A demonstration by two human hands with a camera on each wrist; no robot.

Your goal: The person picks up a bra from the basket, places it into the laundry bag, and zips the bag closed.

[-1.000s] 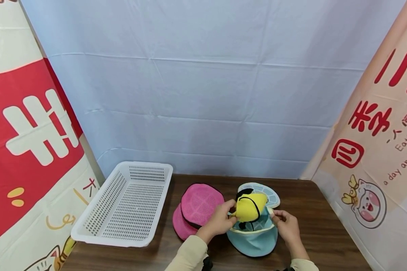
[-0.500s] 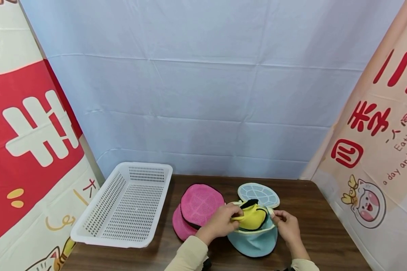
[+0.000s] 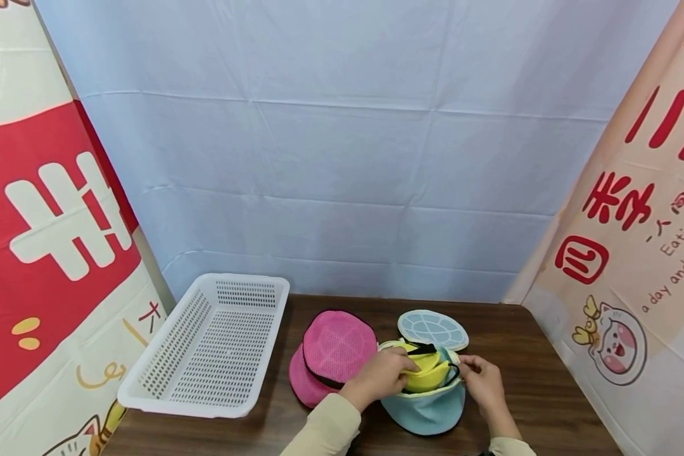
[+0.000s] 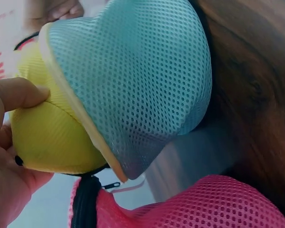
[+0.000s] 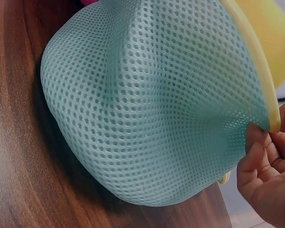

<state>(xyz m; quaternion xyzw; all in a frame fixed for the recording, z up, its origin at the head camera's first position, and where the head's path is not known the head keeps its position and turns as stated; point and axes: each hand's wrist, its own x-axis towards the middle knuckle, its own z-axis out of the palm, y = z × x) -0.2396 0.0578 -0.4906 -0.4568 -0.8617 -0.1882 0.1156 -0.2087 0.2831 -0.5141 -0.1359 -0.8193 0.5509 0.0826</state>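
Observation:
A teal mesh laundry bag (image 3: 424, 415) with yellow edging stands on the table, its mouth uncovered. Just behind it lies its light-blue patterned round lid (image 3: 433, 329). My left hand (image 3: 383, 377) holds a yellow fabric piece (image 3: 426, 380) with black trim, which sits partly inside the bag's mouth. In the left wrist view, the thumb presses on the yellow piece (image 4: 57, 137) and the fingers lie behind it. With thumb and fingers, my right hand (image 5: 270, 171) pinches the yellow-edged rim of the teal bag (image 5: 152, 109). The inside of the bag is mostly hidden.
Left of the teal bag sits a pink mesh bag (image 3: 339, 348) with a black zipper band, close to my left forearm. Farther left, a white perforated basket (image 3: 245, 405) stands on the dark wooden table (image 3: 536, 361). Printed cloths hang at both sides.
My left hand has moved the yellow fabric piece down into the teal bag's mouth and shifted slightly right. My right hand has stayed at the rim.

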